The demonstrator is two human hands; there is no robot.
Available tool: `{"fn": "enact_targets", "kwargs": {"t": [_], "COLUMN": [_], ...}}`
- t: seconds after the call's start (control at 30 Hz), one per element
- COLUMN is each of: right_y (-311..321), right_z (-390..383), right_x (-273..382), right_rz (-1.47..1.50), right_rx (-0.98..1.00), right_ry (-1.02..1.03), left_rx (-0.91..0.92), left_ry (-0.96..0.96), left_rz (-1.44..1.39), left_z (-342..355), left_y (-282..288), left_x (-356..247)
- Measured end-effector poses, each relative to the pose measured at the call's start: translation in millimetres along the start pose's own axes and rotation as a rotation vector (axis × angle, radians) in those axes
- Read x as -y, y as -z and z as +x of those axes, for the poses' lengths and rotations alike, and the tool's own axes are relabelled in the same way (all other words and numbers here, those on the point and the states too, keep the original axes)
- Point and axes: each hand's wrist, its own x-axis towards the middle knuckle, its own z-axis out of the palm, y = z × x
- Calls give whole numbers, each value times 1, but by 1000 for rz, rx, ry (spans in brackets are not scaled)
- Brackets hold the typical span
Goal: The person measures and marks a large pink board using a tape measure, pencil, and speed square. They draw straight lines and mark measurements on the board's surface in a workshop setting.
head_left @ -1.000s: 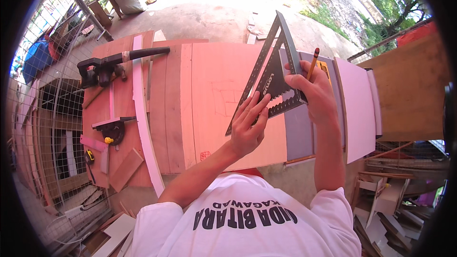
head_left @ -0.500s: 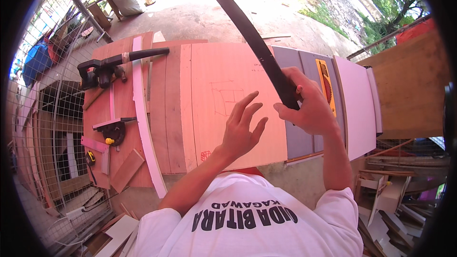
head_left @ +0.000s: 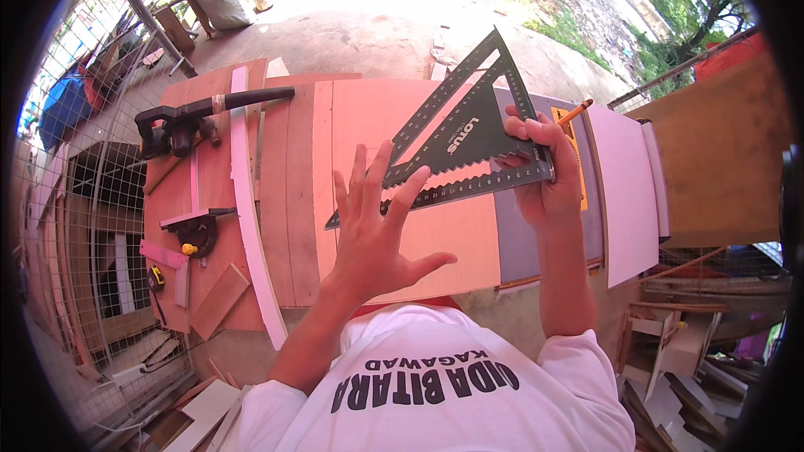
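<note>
A black triangular speed square [head_left: 448, 146] is held up over the pale wooden panel [head_left: 456, 264], its broad face and scale marks turned into view. My right hand [head_left: 548, 180] is closed on its right corner. Between the fingers of that same hand a pencil [head_left: 576, 112] sticks out to the upper right. My left hand [head_left: 368, 238] is open with fingers spread and overlaps the square's left end; whether its fingertips touch it I cannot tell. Most of the pencilled lines on the panel are hidden behind the square and my left hand.
Right of the panel lies a grey table-saw top [head_left: 592, 209] with a toothed blade in a yellow insert. On the left stand a black blower [head_left: 180, 125], a mitre gauge [head_left: 199, 233], a tape measure [head_left: 156, 278] and a long white strip [head_left: 249, 201]. Wire mesh borders the left.
The speed square has been turned from edge-on to show its flat triangular face, and its top has tipped right. My left hand has moved left, fingers spreading in front of it.
</note>
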Motion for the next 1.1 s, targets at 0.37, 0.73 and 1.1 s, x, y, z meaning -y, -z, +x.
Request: {"fn": "enact_targets", "kwargs": {"t": [0.37, 0.73, 1.1], "right_y": [-6, 14, 111], "right_z": [-9, -7, 139], "right_x": [-51, -17, -104], "right_rz": [118, -354, -1877], "right_rx": [-95, -231, -24], "right_ry": [64, 144, 720], "left_rx": [-69, -48, -96], "left_ry": [-166, 272, 875], "left_rz": [43, -262, -1079], "left_z": [27, 21, -1], "left_y": [-8, -27, -122], "left_x": [61, 42, 122]}}
